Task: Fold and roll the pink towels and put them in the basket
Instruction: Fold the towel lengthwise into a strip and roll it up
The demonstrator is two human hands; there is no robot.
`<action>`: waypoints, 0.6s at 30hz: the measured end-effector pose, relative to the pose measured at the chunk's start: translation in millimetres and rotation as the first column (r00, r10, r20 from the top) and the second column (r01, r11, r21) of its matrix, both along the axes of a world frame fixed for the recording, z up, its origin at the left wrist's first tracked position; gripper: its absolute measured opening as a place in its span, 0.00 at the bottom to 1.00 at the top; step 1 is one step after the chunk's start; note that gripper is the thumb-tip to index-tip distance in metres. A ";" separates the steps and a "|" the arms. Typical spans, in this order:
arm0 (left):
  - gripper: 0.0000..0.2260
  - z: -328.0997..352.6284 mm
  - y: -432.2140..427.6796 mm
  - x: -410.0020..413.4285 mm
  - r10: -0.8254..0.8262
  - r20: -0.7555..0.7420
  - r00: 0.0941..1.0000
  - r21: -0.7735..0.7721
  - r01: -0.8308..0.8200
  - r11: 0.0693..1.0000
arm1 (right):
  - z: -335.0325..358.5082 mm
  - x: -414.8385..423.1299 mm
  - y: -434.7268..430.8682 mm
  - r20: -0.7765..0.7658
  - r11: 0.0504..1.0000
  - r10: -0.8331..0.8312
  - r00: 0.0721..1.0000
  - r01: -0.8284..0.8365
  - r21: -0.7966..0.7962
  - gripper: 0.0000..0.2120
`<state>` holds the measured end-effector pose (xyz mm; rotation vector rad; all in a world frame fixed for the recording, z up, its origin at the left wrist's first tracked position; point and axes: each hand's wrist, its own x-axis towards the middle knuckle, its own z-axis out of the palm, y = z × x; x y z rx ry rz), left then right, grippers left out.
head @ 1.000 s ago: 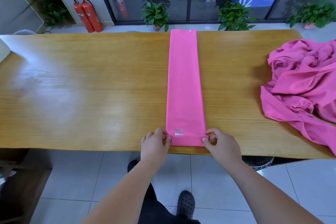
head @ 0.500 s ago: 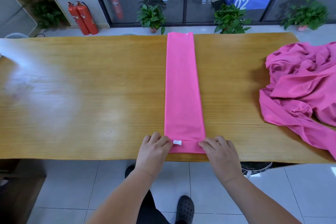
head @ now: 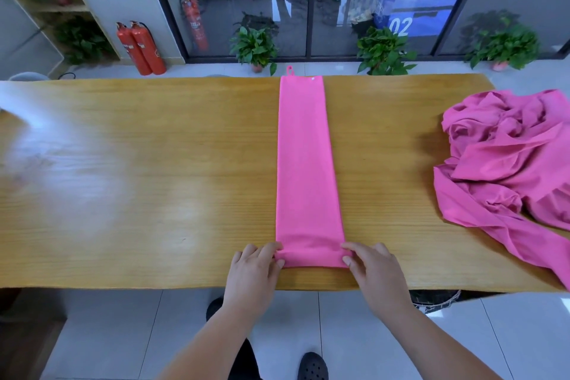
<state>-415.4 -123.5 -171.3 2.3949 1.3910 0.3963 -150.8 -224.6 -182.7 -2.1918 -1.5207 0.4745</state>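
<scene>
Pink towel (head: 308, 163): long folded strip on tabletop (head: 154, 179), near end rolled up.
My left hand (head: 251, 268) and right hand (head: 374, 271) pinch the roll's ends, fingers curled; loose pink pile (head: 509, 163) at right.

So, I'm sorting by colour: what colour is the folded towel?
The towel is plain bright pink, best seen in the head view.

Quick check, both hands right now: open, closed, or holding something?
Left hand: pinches the left side of the rolled near end of the folded pink towel.
Right hand: pinches the right side of that same rolled end.
</scene>
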 end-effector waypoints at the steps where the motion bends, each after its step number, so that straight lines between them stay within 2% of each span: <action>1: 0.09 1.1 -2.4 1.0 0.021 0.012 1.000 -0.042 -0.021 0.999 | 0.3 -0.4 -1.6 -0.052 0.999 -0.023 0.998 0.021 -0.035 0.14; 5: 0.04 0.7 -11.7 7.1 0.096 0.008 0.995 -0.140 -0.094 0.986 | 3.6 -9.8 -4.5 -0.081 0.995 -0.057 0.995 0.051 -0.084 0.13; 6: 0.02 0.8 -11.9 10.2 0.118 -0.004 0.993 -0.150 -0.118 0.982 | 5.8 -12.9 -2.7 -0.040 0.996 -0.054 0.998 0.050 -0.080 0.11; 8: 0.04 2.2 -13.3 17.6 0.161 -0.054 0.985 -0.150 -0.167 0.974 | 6.3 -16.9 -0.7 0.154 0.999 -0.023 0.988 0.028 -0.032 0.07; 10: 0.04 -0.3 -14.0 21.3 0.222 -0.094 0.971 -0.104 -0.231 0.967 | 2.2 -15.6 0.6 0.326 1.000 -0.021 0.945 0.018 0.011 0.11; 12: 0.07 -2.4 -9.9 21.3 0.260 -0.069 0.963 -0.045 -0.263 0.964 | -1.3 -13.3 4.4 0.402 1.000 -0.013 0.916 0.002 0.029 0.14; 15: 0.12 -2.3 0.3 24.4 0.111 -0.058 0.992 0.090 -0.106 0.990 | 1.6 -12.2 10.2 0.485 0.985 0.113 0.867 -0.160 0.058 0.16; 18: 0.16 -5.4 0.3 21.2 -0.058 -0.163 0.985 0.207 0.091 0.974 | -2.1 -11.0 0.1 0.527 0.969 0.187 0.829 -0.242 0.038 0.25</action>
